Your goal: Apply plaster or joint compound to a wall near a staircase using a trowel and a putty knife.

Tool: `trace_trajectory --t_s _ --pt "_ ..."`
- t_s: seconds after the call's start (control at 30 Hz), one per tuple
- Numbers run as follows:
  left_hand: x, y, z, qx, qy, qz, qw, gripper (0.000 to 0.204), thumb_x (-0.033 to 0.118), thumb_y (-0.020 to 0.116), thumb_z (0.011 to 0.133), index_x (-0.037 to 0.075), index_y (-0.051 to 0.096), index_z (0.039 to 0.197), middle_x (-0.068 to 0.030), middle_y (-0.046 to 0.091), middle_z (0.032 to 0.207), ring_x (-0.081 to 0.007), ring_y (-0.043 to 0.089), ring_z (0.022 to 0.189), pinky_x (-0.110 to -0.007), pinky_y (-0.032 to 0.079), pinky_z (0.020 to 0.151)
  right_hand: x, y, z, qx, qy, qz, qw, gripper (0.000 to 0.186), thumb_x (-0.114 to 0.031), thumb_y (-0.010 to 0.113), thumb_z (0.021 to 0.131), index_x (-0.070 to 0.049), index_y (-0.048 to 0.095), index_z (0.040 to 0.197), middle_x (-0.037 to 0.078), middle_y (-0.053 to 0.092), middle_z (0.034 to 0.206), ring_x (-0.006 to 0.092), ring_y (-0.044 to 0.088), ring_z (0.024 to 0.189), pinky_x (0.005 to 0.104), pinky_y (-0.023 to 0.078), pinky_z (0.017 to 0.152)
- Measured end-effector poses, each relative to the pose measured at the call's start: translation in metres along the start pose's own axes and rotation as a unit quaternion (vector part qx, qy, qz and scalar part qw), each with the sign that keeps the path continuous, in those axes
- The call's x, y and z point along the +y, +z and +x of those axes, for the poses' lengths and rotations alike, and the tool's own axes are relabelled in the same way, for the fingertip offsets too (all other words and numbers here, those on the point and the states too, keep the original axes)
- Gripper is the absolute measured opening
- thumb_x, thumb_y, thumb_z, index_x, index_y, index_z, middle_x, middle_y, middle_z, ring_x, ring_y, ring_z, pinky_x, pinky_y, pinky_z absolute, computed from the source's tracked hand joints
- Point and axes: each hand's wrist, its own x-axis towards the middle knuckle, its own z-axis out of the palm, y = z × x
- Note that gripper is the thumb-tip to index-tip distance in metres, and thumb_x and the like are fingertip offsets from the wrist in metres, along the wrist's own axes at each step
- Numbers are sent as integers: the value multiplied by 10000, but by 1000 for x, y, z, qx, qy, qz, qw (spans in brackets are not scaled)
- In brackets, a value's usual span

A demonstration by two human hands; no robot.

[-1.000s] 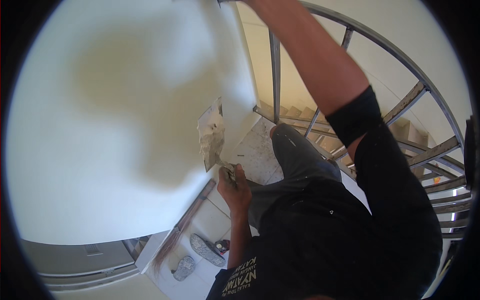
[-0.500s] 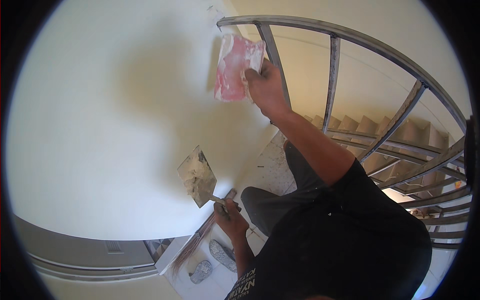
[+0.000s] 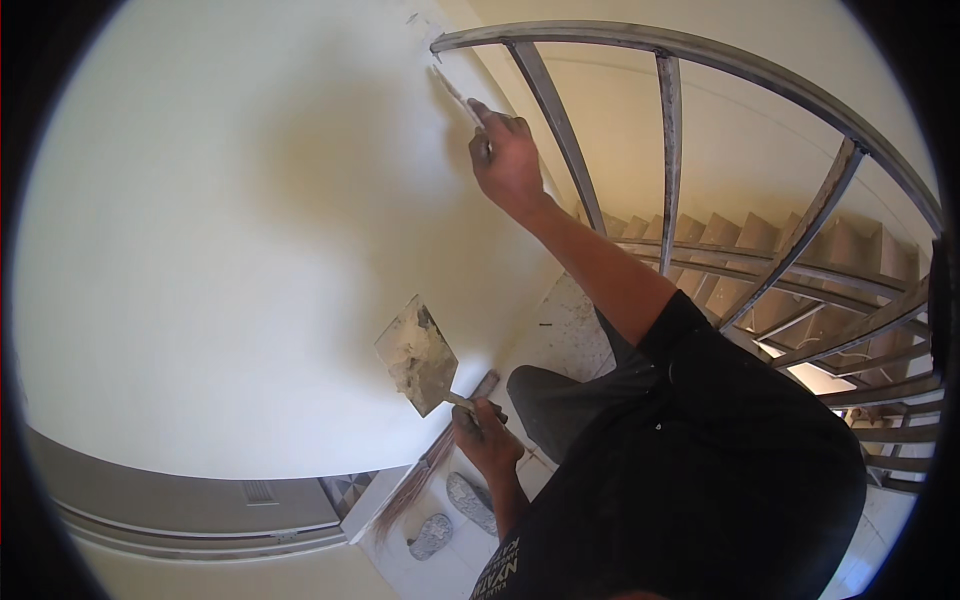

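Observation:
My left hand (image 3: pixel 489 440) is closed round the handle of a pointed trowel (image 3: pixel 412 322). A heap of pale filler (image 3: pixel 420 358) lies on its flat metal blade. My right hand (image 3: pixel 508 165), raised high, grips a flat pink filling spreader, which now shows almost edge-on as a thin pale strip (image 3: pixel 455 96). The spreader's far edge is at the white wall (image 3: pixel 180 260), close below the wall end of the metal railing (image 3: pixel 600 42); I cannot tell how firmly it presses. Filler coats much of the spreader.
The curved railing and its bars stand to the right, with stairs (image 3: pixel 745 245) descending behind them. A broom (image 3: pixel 415 485) and a pair of grey-patterned slippers (image 3: pixel 432 537) are on the tiled floor below my left hand. A door frame (image 3: pixel 200 545) runs along the lower left.
My right hand has turned the spreader from face-on to edge-on and brought it to the wall by the railing's end. The trowel and left hand appear slightly farther right as the view shifts.

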Motion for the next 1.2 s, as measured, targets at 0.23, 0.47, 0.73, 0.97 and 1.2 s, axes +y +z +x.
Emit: trace_trajectory --t_s 0.23,0.47,0.73,0.97,1.2 --pt "8 -2 -2 -4 -22 20 1000 229 226 530 962 47 496 823 -25 530 625 -100 489 541 -249 394 515 0 54 0 12 -32 -71 997 710 38 593 723 -153 437 1389 189 417 1305 407 421 1071 494 375 946" --pt "3 -4 -1 2 -31 40 999 200 200 514 953 33 502 843 -30 532 655 -107 508 580 -265 397 528 4 100 16 49 -59 -96 992 584 -28 499 840 -173 430 1401 292 374 1314 471 377 1159 586 334 957" --pt "-1 -3 5 9 -67 25 997 191 191 508 945 33 501 838 -33 533 655 -109 512 575 -261 399 523 -8 119 24 8 19 -89 996 610 -9 496 831 -141 388 1416 344 282 1413 531 300 1276 638 298 990" --pt "5 8 22 -24 -53 36 998 235 232 529 954 45 494 816 -31 534 631 -111 510 566 -263 397 520 -4 40 31 -157 8 159 975 662 62 472 794 -168 405 1412 283 470 1282 466 430 1197 535 402 990" --pt "15 33 31 -73 4 -31 997 232 214 521 962 40 495 812 -46 551 643 -115 510 555 -264 407 529 -10 49 30 -58 8 24 998 639 46 465 813 -97 347 1424 315 394 1321 495 400 1195 556 359 1012"
